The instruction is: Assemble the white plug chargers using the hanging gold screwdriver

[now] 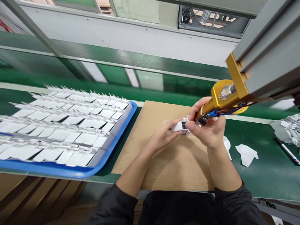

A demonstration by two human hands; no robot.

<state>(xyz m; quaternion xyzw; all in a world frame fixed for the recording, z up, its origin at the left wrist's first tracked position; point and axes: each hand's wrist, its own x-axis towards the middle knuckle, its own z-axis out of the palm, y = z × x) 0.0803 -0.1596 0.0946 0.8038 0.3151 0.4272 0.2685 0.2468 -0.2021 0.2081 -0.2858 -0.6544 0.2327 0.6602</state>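
Observation:
My left hand (164, 132) is closed around a small white plastic part (179, 126) and holds it above a brown cardboard sheet (173, 162). My right hand (208, 126) grips the gold barrel of a hanging power tool (223, 95). The tool's dark tip, with a blue and a red wire, rests against the white part. Both hands meet over the far half of the cardboard. My fingers hide much of the part.
A blue tray (114, 144) holding rows of several white parts lies on the left of the green bench (273, 169). Scraps of white film (247, 154) lie right of the cardboard. A marker pen (287, 151) and a heap of white parts (293, 129) sit at far right.

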